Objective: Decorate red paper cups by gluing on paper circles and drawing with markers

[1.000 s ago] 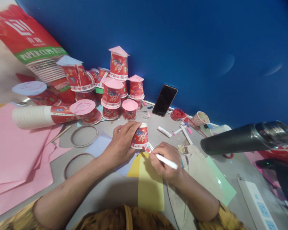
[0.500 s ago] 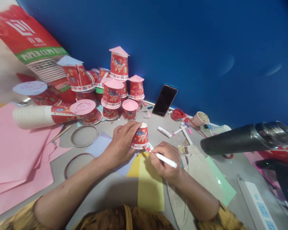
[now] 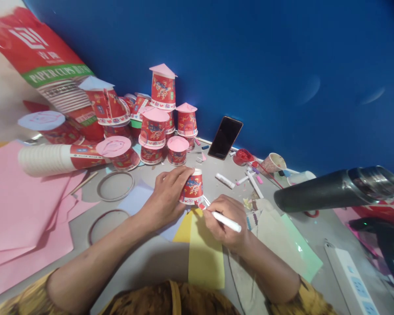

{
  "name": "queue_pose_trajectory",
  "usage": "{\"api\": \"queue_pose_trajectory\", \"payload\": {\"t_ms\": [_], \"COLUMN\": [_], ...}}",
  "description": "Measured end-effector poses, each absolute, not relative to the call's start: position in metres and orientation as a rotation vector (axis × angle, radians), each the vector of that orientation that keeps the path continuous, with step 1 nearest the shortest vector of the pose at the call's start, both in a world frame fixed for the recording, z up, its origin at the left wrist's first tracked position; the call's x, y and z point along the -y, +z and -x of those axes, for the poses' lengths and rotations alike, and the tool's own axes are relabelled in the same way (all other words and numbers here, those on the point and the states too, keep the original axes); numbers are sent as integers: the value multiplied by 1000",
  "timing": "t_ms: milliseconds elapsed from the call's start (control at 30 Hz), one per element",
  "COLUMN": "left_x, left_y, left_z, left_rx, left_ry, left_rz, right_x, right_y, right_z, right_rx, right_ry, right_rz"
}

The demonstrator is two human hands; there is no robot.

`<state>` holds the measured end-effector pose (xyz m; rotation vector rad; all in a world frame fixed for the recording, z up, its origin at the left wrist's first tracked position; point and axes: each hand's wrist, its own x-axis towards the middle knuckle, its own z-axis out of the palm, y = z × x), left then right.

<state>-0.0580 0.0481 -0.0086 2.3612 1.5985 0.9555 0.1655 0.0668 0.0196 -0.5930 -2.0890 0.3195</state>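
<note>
My left hand (image 3: 170,192) is closed round a red paper cup (image 3: 193,187), which is upside down with its white base up. In my right hand (image 3: 228,218) is a white marker pen (image 3: 229,222) with a red tip end, pinched between thumb and fingers. The marker's tip points at the lower rim of the cup; I cannot tell if it touches. Under the hands lie a yellow paper strip (image 3: 206,258) and a lilac paper sheet (image 3: 136,197). Behind the cup, several red cups with paper cone roofs (image 3: 154,127) stand stacked.
Pink paper sheets (image 3: 19,205) and a sleeve of nested cups (image 3: 46,159) lie at left, beside a paper cup bag (image 3: 46,57). A phone (image 3: 225,138) leans on the blue wall. To the right are a glue stick (image 3: 225,180), a dark flask (image 3: 328,190) and a power strip (image 3: 351,280).
Almost nothing differs. My right hand and the marker have shifted very slightly, while my left hand keeps the cup in the same place.
</note>
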Motion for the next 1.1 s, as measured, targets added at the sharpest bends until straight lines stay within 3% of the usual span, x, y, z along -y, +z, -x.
{"api": "queue_pose_trajectory", "payload": {"t_ms": [1100], "left_x": [-48], "left_y": [-7], "left_z": [57], "left_rx": [-1595], "left_ry": [965], "left_rz": [-2332], "right_x": [-67], "right_y": [21], "right_z": [-165], "right_rx": [2062], "right_ry": [279], "right_rz": [621]}}
